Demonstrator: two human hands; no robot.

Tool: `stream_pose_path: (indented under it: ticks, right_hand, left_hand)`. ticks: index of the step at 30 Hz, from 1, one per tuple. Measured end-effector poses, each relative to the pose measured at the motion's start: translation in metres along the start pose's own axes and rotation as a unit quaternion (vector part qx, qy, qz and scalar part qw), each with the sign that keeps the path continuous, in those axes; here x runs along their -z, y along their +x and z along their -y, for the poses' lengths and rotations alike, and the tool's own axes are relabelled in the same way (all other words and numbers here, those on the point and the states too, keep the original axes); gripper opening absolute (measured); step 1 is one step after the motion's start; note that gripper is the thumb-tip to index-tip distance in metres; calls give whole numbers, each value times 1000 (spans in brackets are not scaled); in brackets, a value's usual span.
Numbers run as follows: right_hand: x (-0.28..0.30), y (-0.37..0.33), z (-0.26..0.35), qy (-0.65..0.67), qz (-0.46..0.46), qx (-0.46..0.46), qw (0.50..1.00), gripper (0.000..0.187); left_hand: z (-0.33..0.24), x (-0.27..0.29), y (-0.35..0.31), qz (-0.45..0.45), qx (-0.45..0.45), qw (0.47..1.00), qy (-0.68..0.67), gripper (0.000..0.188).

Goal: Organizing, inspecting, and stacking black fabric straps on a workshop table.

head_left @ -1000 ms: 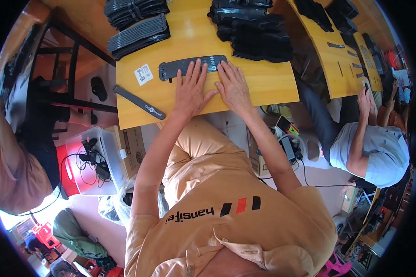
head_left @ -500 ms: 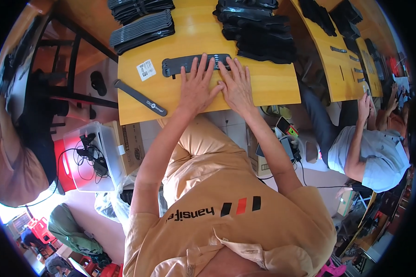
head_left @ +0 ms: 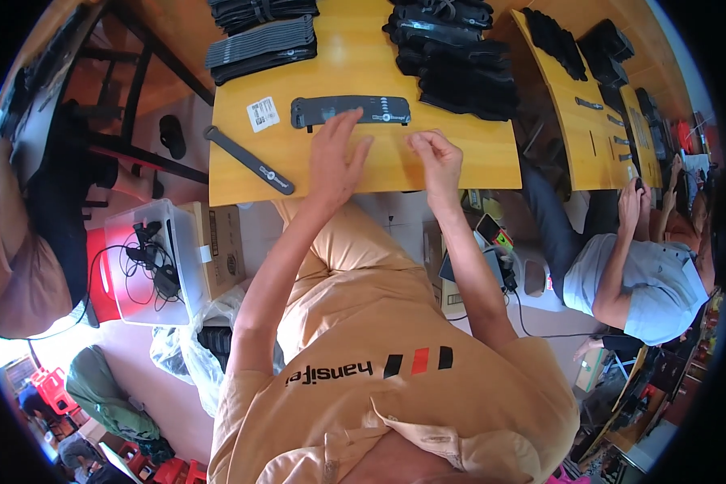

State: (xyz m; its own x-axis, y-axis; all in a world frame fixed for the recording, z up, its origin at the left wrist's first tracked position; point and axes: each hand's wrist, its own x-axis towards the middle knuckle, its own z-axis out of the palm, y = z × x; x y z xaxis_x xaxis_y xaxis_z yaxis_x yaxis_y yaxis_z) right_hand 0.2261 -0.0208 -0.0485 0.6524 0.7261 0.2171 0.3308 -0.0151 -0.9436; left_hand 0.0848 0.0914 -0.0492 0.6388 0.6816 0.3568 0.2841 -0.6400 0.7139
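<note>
A flat dark grey strap stack with white print lies crosswise on the yellow table, slotted ends at its left. Short black tabs stick out under its near edge. My left hand is open, fingers stretched, its fingertips over the near edge of the stack; whether they touch it I cannot tell. My right hand is closed in a pinch, just off the stack's near right corner. Anything between its thumb and finger is too small to make out. A single grey strap lies slanted at the left, near a white printed label.
Piled grey straps stand at the back left, and black straps at the back right. A clear plastic bin with cables sits below left. A co-worker in a light blue shirt works at the table on the right.
Both hands lay flat on the strap stack before. My right hand has drawn back off it and closed into a pinch; my left has lifted and slid nearer, uncovering the stack's white print.
</note>
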Motion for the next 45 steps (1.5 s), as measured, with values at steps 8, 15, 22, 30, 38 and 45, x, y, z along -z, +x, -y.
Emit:
stream_pose_path:
  ticks: [8, 15, 22, 30, 38, 45]
  right_hand:
    - [-9, -34, 70, 346, 145, -196, 906, 14]
    - [-15, -51, 94, 154, 110, -27, 982, 15]
    - [-17, -52, 97, 58, 99, 99, 988, 25]
    - [-21, -59, 97, 141, 161, 73, 974, 28]
    - [-28, -64, 94, 331, 265, -86, 901, 29]
    - [-36, -67, 90, 432, 283, -186, 836, 29]
  left_hand:
    - [-68, 47, -47, 7, 215, 834, -508, 28]
    - [-83, 53, -72, -10, 205, 798, -566, 31]
    - [-92, 60, -83, -13, 197, 770, -607, 29]
    - [-96, 67, -90, -25, 181, 778, -601, 25]
    - [-101, 78, -91, -38, 202, 821, -532, 21]
    - [-100, 75, -90, -57, 231, 831, -502, 21]
